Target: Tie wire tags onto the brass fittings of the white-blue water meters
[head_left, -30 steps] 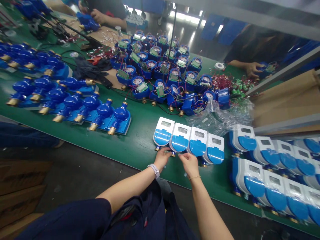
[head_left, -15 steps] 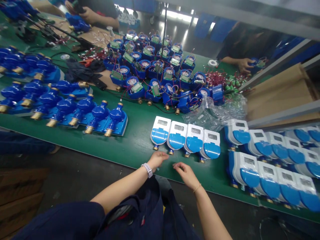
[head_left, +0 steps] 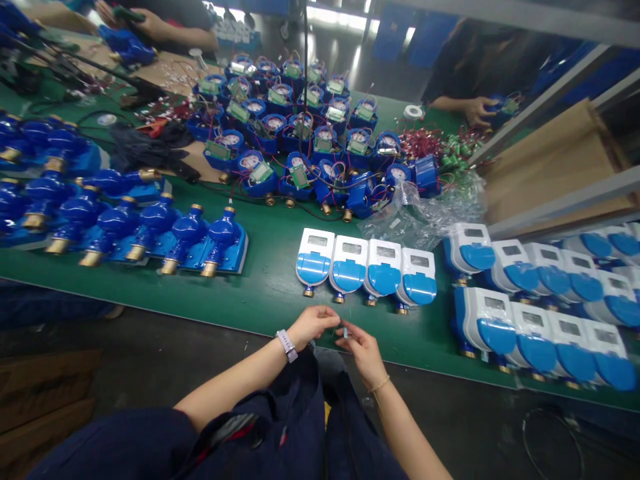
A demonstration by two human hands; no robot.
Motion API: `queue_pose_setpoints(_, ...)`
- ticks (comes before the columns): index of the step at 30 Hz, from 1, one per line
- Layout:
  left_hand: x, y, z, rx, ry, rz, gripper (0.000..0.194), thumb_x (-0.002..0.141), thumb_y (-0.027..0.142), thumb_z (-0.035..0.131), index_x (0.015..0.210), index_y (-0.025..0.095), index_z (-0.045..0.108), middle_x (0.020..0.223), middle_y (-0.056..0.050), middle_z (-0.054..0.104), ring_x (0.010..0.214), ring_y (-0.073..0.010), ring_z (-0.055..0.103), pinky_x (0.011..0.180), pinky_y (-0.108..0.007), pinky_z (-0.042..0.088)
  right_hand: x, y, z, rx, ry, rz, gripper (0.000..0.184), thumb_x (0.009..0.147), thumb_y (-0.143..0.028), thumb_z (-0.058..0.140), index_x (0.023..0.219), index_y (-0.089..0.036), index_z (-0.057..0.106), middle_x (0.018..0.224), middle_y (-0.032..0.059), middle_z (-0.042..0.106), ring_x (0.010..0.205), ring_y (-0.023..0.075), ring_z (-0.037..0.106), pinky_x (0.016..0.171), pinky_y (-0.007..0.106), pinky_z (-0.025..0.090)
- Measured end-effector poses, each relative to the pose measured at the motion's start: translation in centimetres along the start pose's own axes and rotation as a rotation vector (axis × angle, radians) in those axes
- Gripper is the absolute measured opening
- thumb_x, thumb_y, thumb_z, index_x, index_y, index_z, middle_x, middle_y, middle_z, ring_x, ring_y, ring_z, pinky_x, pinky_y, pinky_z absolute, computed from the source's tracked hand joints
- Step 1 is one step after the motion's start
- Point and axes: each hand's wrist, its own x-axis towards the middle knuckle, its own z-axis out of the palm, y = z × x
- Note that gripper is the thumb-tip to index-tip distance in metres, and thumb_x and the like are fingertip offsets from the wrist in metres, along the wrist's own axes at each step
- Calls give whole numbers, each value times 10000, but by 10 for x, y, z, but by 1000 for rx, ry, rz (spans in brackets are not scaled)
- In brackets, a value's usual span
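My left hand [head_left: 315, 325], with a pale watch band at the wrist, pinches thumb and finger together; what lies between its fingertips is too fine to make out. Fingertips nearly touching it, my right hand [head_left: 363, 348] holds a small pale blue tag [head_left: 345, 332]. Both hands hover over the front edge of the green table, just below a row of several water meters with white tops and blue lids. Nearest are the leftmost meter [head_left: 314, 260] and the one beside it [head_left: 349, 267], their brass ends pointing towards me.
More finished meters [head_left: 493, 337] stand in rows at right. Blue meter bodies [head_left: 223, 243] lie lid-down at left. Behind are open meters with circuit boards [head_left: 300, 175], wires, and clear plastic bags [head_left: 420, 213]. Two co-workers' hands show across the table [head_left: 270, 293], beside a metal frame.
My hands have come together, and a small pale blue tag now shows in my right fingers. The view has shifted slightly; the meters stay in place.
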Motion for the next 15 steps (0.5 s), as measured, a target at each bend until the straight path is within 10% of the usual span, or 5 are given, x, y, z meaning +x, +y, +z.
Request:
queue_pose_setpoints(9,3,-2,8,39,206,329,220,657,322,652,725,122,591,680,-14,585,622,-95,513,609,-207,400,-4,-2,6,-499,65,-209,195,737,-354,560,782,-199,670,723,56,672,665,205,622,650,319,474)
queue_pose_setpoints(15,4,-14,13,-49,124,216,242,671,349,634,749,134,555,598,14,560,508,-78,485,512,-197,379,-3,-3,15,-22,80,21,218,632,-351,659,720,-183,551,670,14,640,637,197,639,596,296,484)
